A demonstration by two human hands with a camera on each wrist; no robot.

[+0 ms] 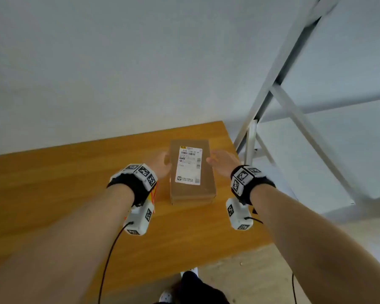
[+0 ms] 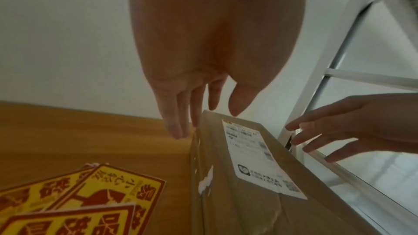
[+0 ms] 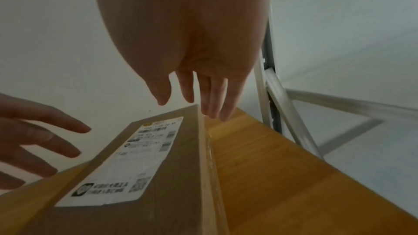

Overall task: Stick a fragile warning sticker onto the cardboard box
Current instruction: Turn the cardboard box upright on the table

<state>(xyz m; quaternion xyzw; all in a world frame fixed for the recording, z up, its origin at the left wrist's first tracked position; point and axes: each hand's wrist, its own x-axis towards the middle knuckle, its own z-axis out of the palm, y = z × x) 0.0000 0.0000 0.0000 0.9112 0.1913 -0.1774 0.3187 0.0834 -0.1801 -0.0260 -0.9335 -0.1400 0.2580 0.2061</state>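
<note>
A brown cardboard box lies on the wooden table, with a white shipping label on its top. My left hand reaches along the box's left side with straight fingers, close to the wall of the box. My right hand hovers at the box's right edge, fingers extended and holding nothing. Several yellow-and-red fragile stickers lie on the table left of the box, mostly hidden under my left wrist in the head view.
A white metal shelf frame stands right of the table, close to its right edge. A white wall runs behind the table. The table's near edge is just above my feet.
</note>
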